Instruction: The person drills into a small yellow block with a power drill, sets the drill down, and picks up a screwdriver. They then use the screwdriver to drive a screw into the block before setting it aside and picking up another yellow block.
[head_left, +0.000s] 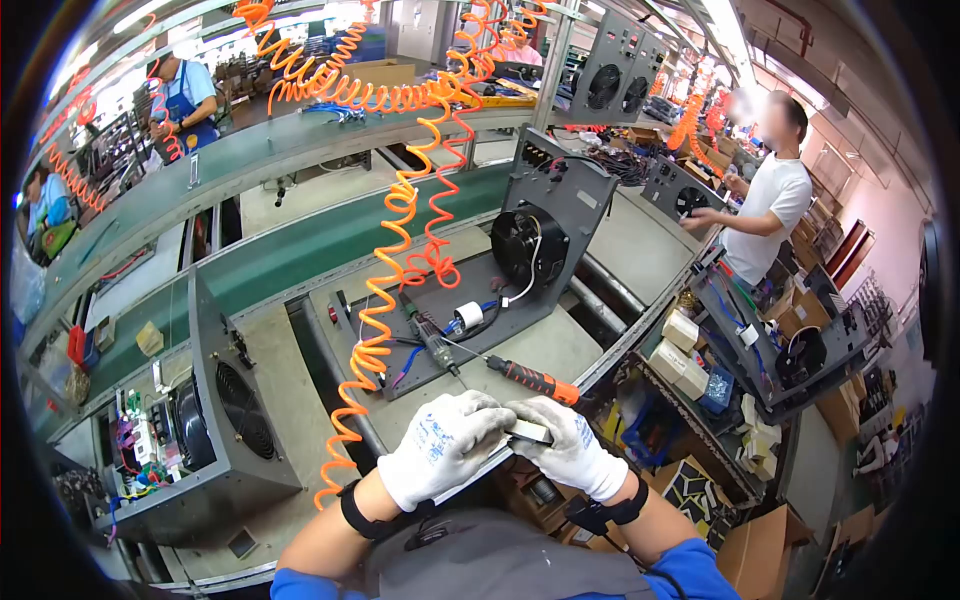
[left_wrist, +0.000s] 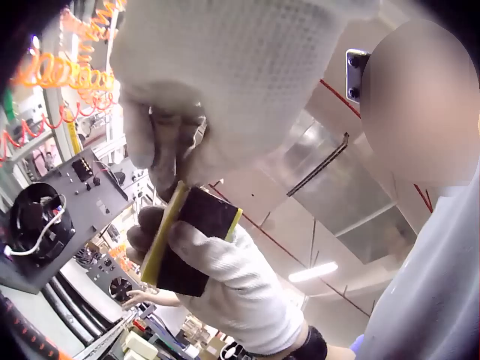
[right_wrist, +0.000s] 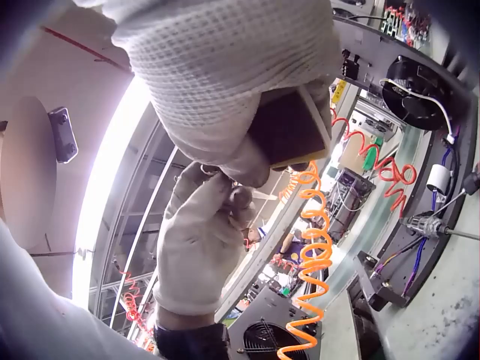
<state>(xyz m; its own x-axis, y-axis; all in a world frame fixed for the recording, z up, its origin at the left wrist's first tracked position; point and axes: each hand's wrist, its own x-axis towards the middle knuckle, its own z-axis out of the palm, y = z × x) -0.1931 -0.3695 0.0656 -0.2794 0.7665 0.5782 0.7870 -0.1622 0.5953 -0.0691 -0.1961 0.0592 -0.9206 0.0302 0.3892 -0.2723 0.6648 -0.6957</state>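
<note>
Factory line stretches across the frame, green conveyor running from lower left to upper right, with orange coiled hoses dangling down the middle. At bottom center, both gloved hands meet over the bench edge: the right hand has its fingers curled around a small dark block with a yellow edge, and the left hand pinches at its top edge. An orange-handled screwdriver lies just above them, near a grey chassis with a fan.

hands at bench edge — screwdriver just behind | fan chassis farther back | second chassis left
</note>
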